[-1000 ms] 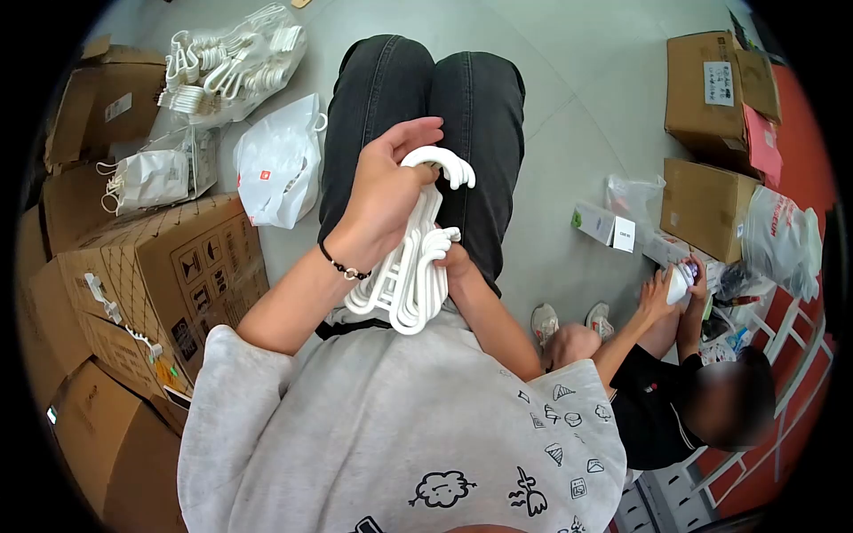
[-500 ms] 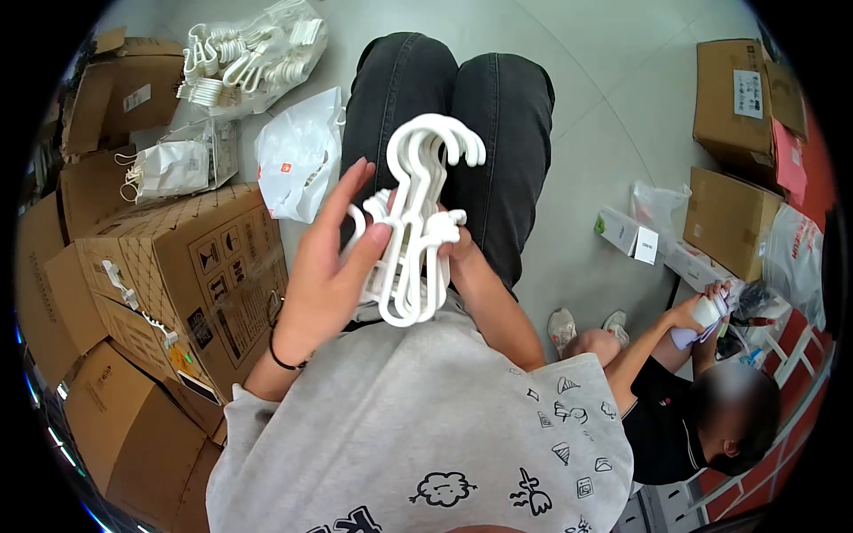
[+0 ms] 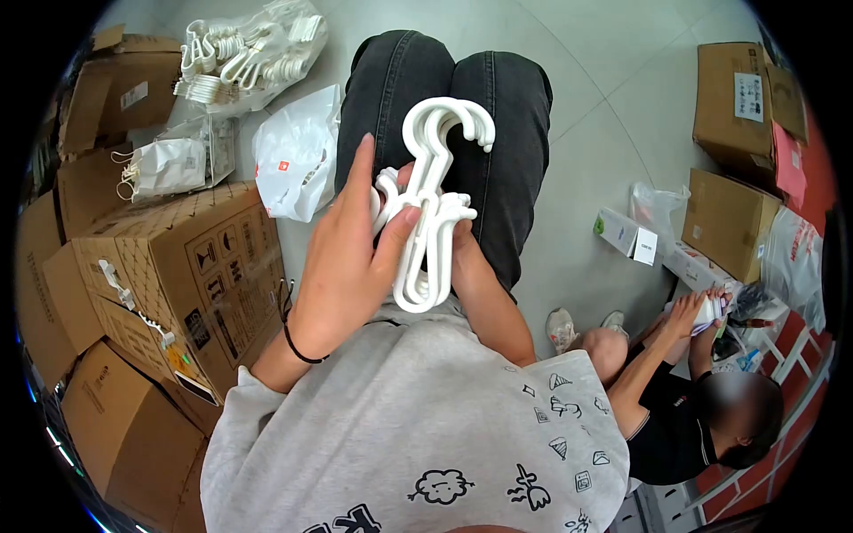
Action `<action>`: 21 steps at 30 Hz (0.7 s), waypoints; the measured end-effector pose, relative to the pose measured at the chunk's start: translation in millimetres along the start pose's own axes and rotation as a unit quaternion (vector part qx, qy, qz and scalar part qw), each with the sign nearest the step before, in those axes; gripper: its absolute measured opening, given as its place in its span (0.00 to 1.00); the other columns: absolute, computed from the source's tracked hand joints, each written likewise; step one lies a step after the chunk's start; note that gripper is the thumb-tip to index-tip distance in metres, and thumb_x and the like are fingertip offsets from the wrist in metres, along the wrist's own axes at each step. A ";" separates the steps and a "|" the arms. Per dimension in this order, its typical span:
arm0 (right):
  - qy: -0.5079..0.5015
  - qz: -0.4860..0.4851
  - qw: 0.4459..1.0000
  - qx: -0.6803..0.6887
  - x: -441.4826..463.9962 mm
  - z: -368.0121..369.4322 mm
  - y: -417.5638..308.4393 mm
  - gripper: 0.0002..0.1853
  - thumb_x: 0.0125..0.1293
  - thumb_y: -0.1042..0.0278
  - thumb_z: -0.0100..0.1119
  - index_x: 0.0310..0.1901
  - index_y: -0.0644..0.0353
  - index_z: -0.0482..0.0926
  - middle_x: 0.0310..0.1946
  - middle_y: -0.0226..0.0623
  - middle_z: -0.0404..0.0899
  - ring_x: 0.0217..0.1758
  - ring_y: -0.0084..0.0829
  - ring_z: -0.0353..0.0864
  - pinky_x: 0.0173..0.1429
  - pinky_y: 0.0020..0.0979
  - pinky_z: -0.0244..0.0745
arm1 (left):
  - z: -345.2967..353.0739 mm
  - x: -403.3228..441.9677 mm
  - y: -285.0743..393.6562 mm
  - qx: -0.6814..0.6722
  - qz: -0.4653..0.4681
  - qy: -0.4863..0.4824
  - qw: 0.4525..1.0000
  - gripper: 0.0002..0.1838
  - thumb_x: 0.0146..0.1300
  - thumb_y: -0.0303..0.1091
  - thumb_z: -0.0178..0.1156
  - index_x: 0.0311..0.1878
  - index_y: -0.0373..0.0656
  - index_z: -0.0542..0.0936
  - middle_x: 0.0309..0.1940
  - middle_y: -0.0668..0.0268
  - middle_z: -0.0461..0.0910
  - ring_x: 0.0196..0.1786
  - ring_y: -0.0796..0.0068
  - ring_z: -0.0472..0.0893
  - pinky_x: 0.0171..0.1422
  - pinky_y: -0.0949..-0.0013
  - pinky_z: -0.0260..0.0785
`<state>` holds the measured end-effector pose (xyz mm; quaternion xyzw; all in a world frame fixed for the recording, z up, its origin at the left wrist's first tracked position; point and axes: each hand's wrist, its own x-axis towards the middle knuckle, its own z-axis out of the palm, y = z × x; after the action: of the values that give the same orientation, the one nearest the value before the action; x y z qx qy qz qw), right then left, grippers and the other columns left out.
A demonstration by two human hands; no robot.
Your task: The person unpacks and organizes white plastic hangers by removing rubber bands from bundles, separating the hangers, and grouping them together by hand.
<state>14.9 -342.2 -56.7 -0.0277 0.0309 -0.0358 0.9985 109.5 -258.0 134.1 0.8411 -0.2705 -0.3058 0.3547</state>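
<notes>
A stack of white plastic hangers [image 3: 428,191] is held above my lap, hooks pointing away from me and curling to the right. My left hand [image 3: 355,235] grips the stack from the left, its thumb lying across the front and the index finger stretched up beside it. Behind the hangers, my right hand [image 3: 462,242] holds them from the right; most of its fingers are hidden. The hangers lie nearly flush on one another, so their number is hard to tell.
Clear bags of white hangers [image 3: 253,58] lie at the upper left, near a white plastic bag [image 3: 298,155]. A large cardboard box [image 3: 191,275] stands at my left. On the right, a seated person [image 3: 666,409] handles a pale object near more boxes [image 3: 729,222].
The hangers have shifted slightly up and to the right, and now sit closer together. My left hand has moved inward with them. The other person's hands have shifted on the pale object.
</notes>
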 end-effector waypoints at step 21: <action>-0.033 0.016 0.995 0.089 -0.2 -4.8 2.9 0.56 0.46 0.51 0.87 0.72 0.61 0.63 0.61 0.44 0.77 0.66 0.43 0.80 0.69 0.47 0.81 | -33.3 -35.7 -13.7 0.225 0.226 -0.046 0.947 0.24 0.49 0.44 0.76 0.47 0.42 0.85 0.74 0.46 0.69 0.76 0.38 0.67 0.77 0.37 0.60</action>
<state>14.6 -339.6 -61.6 0.0610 -0.0053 -0.0218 0.9979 112.5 -211.4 153.9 0.8008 -0.5311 -0.1875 0.2035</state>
